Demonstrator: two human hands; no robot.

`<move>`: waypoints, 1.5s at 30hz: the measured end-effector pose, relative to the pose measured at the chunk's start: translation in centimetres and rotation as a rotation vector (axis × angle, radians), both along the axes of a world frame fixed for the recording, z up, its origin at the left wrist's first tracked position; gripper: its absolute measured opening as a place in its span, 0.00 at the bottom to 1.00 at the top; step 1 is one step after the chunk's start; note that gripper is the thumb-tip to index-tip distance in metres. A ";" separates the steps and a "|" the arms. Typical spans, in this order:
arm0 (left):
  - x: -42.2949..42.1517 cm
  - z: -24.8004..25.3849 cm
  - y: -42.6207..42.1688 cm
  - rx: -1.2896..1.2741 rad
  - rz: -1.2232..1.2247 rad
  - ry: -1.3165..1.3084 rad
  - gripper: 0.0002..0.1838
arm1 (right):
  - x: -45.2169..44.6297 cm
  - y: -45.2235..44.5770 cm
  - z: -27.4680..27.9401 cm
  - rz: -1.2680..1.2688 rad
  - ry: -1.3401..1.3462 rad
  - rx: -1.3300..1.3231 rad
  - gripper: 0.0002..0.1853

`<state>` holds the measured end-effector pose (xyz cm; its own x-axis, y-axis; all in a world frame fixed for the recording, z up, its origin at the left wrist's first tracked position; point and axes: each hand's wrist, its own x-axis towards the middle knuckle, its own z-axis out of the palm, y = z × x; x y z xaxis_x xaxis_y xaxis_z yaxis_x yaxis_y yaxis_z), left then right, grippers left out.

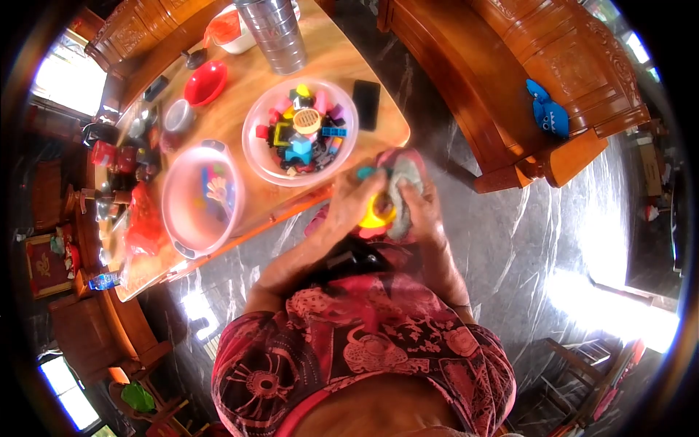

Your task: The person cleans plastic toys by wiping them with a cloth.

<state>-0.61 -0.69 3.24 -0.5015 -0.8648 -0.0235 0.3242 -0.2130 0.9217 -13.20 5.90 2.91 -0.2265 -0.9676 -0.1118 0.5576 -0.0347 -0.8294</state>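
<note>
Above my lap, my left hand (pixel 352 202) is closed around a small yellow toy (pixel 377 211) with teal and pink parts; its exact kind is blurred. My right hand (pixel 424 207) grips a pale grey-green cloth (pixel 402 191), pressed against the toy's side. Just beyond my hands, at the table's edge, stands a clear round tub (pixel 251 149) full of colourful toy pieces. Left of it is a pink translucent basin (pixel 175 207) with a few toys lying at its bottom.
On the wooden table (pixel 338 44) are a dark phone (pixel 366 104), a metal tumbler (pixel 273 36), a red bowl (pixel 206 83) and a red plastic bag (pixel 143 226). A carved wooden bench (pixel 466 80) stands at right, with a blue toy-like item (pixel 547 115) on its seat.
</note>
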 end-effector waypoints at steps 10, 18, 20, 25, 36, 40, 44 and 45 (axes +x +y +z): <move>0.3 2.1 -0.5 0.057 0.159 0.091 0.07 | 2.2 1.0 0.0 -0.109 0.288 -0.072 0.19; 0.8 2.0 -0.6 -0.012 0.195 0.157 0.08 | 2.8 1.3 0.0 -0.091 0.213 0.006 0.20; 0.9 2.1 -0.6 -0.074 0.231 0.149 0.10 | 3.1 1.3 0.8 -0.094 0.128 0.016 0.20; 0.6 2.1 -0.3 -0.078 0.260 0.198 0.11 | 3.3 1.5 1.0 -0.125 0.040 -0.004 0.18; -0.3 1.0 0.1 -0.040 0.125 0.038 0.11 | 0.9 0.9 0.0 -0.210 0.537 -0.106 0.15; 0.0 0.1 -0.2 -0.110 0.048 -0.041 0.11 | 0.0 0.9 0.5 -0.191 0.697 -0.101 0.16; -0.3 0.2 -0.3 -0.138 0.017 -0.042 0.11 | -0.8 0.6 0.6 -0.082 0.674 -0.082 0.16; -0.3 0.2 -0.1 -0.103 -0.014 -0.030 0.11 | -1.0 0.6 0.7 -0.015 0.600 -0.075 0.16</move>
<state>-0.94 -0.83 3.45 -0.5137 -0.8565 0.0497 0.2940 -0.1213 0.9481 -14.24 6.50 3.60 -0.2424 -0.9642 0.1076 -0.0078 -0.1090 -0.9940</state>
